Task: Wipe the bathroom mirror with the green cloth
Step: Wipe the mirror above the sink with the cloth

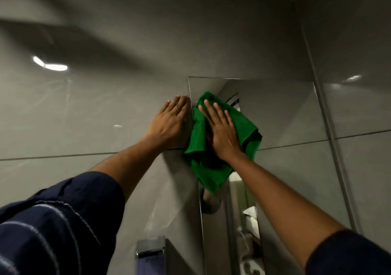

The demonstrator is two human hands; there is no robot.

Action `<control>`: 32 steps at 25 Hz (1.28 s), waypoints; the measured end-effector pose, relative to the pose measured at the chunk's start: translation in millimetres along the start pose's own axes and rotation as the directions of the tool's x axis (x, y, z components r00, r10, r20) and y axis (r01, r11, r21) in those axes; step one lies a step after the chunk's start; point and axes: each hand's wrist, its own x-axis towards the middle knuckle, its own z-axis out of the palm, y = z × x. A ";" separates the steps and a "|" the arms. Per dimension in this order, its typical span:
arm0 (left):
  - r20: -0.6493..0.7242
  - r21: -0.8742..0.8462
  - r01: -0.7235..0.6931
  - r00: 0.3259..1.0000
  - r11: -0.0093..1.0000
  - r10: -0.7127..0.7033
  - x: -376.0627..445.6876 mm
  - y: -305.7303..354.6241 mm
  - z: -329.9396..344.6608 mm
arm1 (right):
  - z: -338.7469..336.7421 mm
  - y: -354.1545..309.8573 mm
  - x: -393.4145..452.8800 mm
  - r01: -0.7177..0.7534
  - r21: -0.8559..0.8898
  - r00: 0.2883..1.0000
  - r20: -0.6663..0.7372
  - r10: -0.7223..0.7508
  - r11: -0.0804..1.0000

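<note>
Pressing the green cloth (220,148) flat on the mirror (281,114) w/ the right hand (222,133), fingers spread wide, palm down, not gripping, so the cloth rubs a big patch at once. Cloth sits near the mirror's top left corner, bunched, part hanging lower down. Left hand (169,122) is flat and empty on the grey wall tile (84,110) just beside the mirror edge, prob. to hold the body steady while reaching up high. Most of the glass to the right & below looks not reached yet, so I think lots is left.
</note>
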 end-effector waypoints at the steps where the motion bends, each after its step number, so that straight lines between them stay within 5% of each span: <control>1: -0.008 0.011 -0.005 1.000 1.000 0.005 3.2 -2.1 0.4 | -3.5 4.2 18.9 -0.027 -0.016 0.999 -0.021 0.026 1.000; 7: -0.141 -0.050 0.070 0.987 0.996 -0.077 25.9 -1.3 10.3 | -18.2 28.9 103.3 -0.072 -0.091 0.997 -0.015 0.071 0.993; 15: -0.283 -0.044 0.061 0.956 0.997 -0.071 18.5 0.2 13.7 | -11.2 38.4 104.2 0.134 -0.074 0.988 -0.065 -0.139 0.988; 26: -0.246 -0.033 0.070 0.966 0.997 -0.076 14.9 9.4 24.2 | 1.9 19.9 -34.0 0.386 0.153 0.913 0.081 -0.401 0.910; 32: -0.116 -0.122 0.102 0.986 0.987 -0.116 -28.4 41.0 40.8 | 9.1 5.6 -136.7 0.382 0.306 0.869 0.201 -0.452 0.872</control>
